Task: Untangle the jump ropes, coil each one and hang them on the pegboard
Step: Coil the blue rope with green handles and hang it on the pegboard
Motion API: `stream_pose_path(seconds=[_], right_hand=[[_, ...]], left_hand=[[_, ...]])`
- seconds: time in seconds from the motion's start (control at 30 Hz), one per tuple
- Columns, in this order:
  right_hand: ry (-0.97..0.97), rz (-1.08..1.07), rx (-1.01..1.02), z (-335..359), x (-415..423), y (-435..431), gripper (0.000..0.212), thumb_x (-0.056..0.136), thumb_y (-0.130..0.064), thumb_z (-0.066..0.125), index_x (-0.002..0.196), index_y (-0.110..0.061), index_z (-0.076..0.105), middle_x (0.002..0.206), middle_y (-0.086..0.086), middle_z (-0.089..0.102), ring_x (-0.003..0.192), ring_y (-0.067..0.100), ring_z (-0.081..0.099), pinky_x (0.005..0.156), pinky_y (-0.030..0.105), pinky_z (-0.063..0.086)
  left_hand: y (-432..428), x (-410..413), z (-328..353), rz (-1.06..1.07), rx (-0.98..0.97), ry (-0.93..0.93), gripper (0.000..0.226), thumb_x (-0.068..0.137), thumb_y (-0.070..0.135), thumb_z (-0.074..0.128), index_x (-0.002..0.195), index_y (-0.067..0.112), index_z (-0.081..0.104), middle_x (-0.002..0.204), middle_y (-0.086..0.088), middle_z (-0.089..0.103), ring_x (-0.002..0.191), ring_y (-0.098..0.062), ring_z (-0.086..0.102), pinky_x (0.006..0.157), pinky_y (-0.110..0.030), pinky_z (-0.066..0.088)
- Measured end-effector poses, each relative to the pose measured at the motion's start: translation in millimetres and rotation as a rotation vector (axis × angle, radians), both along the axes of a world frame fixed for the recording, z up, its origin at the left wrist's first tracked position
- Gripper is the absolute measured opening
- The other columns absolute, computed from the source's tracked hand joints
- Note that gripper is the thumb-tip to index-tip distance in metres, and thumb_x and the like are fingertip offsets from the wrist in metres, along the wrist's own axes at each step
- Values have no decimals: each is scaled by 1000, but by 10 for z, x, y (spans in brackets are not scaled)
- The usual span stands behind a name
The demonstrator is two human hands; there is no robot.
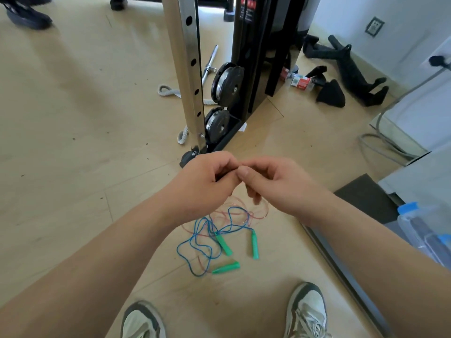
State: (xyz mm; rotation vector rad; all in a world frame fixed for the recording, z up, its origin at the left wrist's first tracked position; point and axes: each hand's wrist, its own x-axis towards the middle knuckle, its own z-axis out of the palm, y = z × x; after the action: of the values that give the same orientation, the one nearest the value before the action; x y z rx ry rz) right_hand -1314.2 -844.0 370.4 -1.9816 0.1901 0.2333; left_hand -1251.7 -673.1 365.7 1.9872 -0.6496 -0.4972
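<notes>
Head view looks down at both hands, raised over a pale wood floor (73, 142). The left hand (205, 181) and right hand (275, 181) meet fingertip to fingertip, fingers curled. They appear to pinch the thin pink cord (264, 211), whose loop rises to just under the right fingers; the strand is too fine to see inside the pinch. The rest of the jump ropes (214, 235) lie tangled on the floor below the hands, just beyond the two pale shoes (307, 311). A blue cord (185, 247) sprawls to the left of the heap. Three green handles lie apart on its near right side: one slanted (224, 245), one nearly straight (255, 245), one lying crosswise nearest the shoes (225, 267). Bare floor runs wide to the left. Just beyond the hands stands a drilled steel upright (190, 69) with weight plates (227, 81) stacked beside its base. On the right, a grey rail (341, 272) runs diagonally close beside the ropes, edging a dark mat (366, 198), and a clear container with a blue lid (419, 230) sits at the right margin.
</notes>
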Motion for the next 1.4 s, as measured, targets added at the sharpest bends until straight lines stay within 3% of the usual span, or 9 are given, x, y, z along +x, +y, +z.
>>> stream_pose_path(seconds=[0.13, 0.27, 0.5, 0.63, 0.8, 0.93, 1.1, 1.23, 1.4], right_hand=[[-53, -207, -316, 57, 43, -182, 20, 101, -27, 60, 87, -18, 73, 59, -5, 52, 53, 14, 52, 58, 25, 48], [107, -394, -317, 10, -39, -626, 22, 101, -14, 52, 88, -19, 68, 86, 7, 74, 89, 33, 71, 80, 39, 56], [356, 11, 120, -46, -76, -387, 52, 71, -14, 73, 119, -31, 66, 91, 11, 74, 95, 20, 68, 83, 30, 48], [136, 107, 390, 44, -49, -144, 25, 79, -3, 65, 103, 2, 64, 81, 19, 58, 78, 25, 61, 82, 40, 56], [97, 216, 290, 77, -47, -34, 19, 99, -11, 59, 118, -11, 63, 67, 1, 51, 56, 16, 48, 87, 64, 54], [27, 135, 21, 54, -47, 101, 19, 101, -24, 60, 87, -27, 71, 61, -7, 50, 57, 9, 49, 69, 48, 58], [-136, -165, -41, 27, 50, 101, 18, 84, -38, 70, 93, -25, 61, 64, -9, 47, 59, 9, 42, 58, 27, 41], [-162, -12, -56, 96, 22, 135, 27, 101, -13, 54, 76, -21, 61, 60, -13, 60, 53, 1, 50, 53, 15, 39], [-97, -290, 461, 283, 80, 17, 38, 110, -31, 45, 91, -5, 67, 67, 8, 60, 39, 13, 32, 42, 21, 24]], left_hand=[[142, 159, -192, -142, 381, 35, 27, 91, 33, 70, 70, 19, 59, 56, 6, 56, 63, -21, 67, 67, -44, 60], [393, 282, -263, -190, 700, 89, 26, 97, 37, 64, 81, 16, 63, 71, 2, 72, 63, -5, 67, 58, -22, 47], [10, -18, 171, 11, -18, 102, 21, 103, 28, 58, 89, 17, 69, 58, -2, 46, 50, -14, 44, 51, -27, 40], [-191, -192, 290, 30, -205, 38, 23, 103, 18, 58, 89, 5, 70, 55, -4, 52, 48, -9, 45, 50, -23, 40], [-164, -54, 166, 218, -248, -129, 18, 97, 28, 67, 90, 14, 76, 92, -4, 64, 78, -21, 68, 77, -47, 58], [-196, -38, 182, 254, -223, -236, 14, 97, 28, 70, 97, 22, 83, 104, 9, 69, 100, -6, 66, 86, -27, 56], [-197, -67, 212, 182, -285, -74, 13, 94, 29, 70, 93, 29, 84, 116, 15, 70, 115, 5, 62, 100, -30, 51], [-234, -124, 250, 208, -395, 93, 16, 99, 27, 66, 106, 29, 81, 115, 9, 70, 79, -18, 69, 64, -35, 58], [-199, -3, 91, 43, -327, 613, 61, 108, 57, 24, 117, 16, 68, 88, -12, 71, 75, -29, 63, 70, -39, 51]])
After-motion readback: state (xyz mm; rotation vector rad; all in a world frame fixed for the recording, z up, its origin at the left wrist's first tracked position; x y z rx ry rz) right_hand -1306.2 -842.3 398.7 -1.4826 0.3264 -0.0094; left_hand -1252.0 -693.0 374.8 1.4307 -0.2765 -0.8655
